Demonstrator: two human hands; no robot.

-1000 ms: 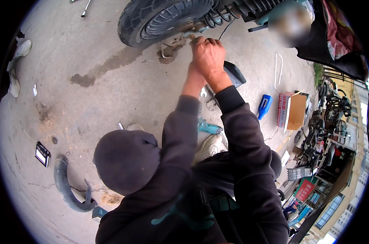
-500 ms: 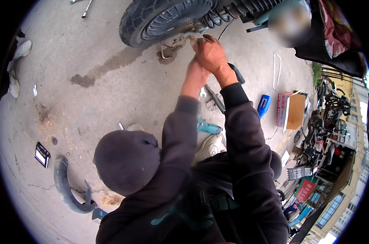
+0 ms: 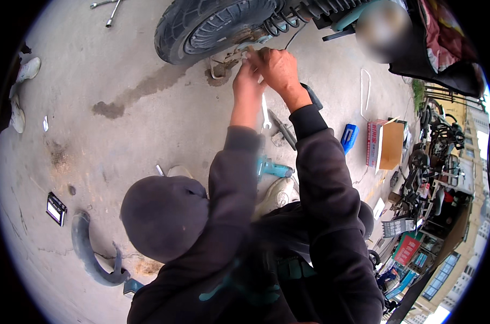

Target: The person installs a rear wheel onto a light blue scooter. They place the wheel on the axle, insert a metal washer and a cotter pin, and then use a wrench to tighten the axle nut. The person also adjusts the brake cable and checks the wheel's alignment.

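My left hand point(image 3: 247, 89) and my right hand point(image 3: 280, 70) are close together beside the lower side of a scooter's wheel point(image 3: 202, 32), near its axle. The left fingers pinch at a small pale bit there, partly smeared by motion. My right fingers are curled in next to them, and what they grip is hidden. Above the hands a coil spring shock absorber point(image 3: 283, 22) runs up to the right. Below them an open-ended wrench point(image 3: 266, 114) lies on the ground. A teal power tool point(image 3: 274, 168) rests by my shoe.
To the right are a blue bottle point(image 3: 349, 137) and an open cardboard box point(image 3: 392, 146). A dark curved rubber piece point(image 3: 83, 248) and a small black-and-white box point(image 3: 56, 208) lie at the left. A cross-shaped wrench point(image 3: 112, 12) is at the far left, near another person's shoes point(image 3: 28, 70).
My left hand has drawn apart from under the right one and shifted left, uncovering more of the wrench on the ground. My right hand has moved slightly, still near the axle.
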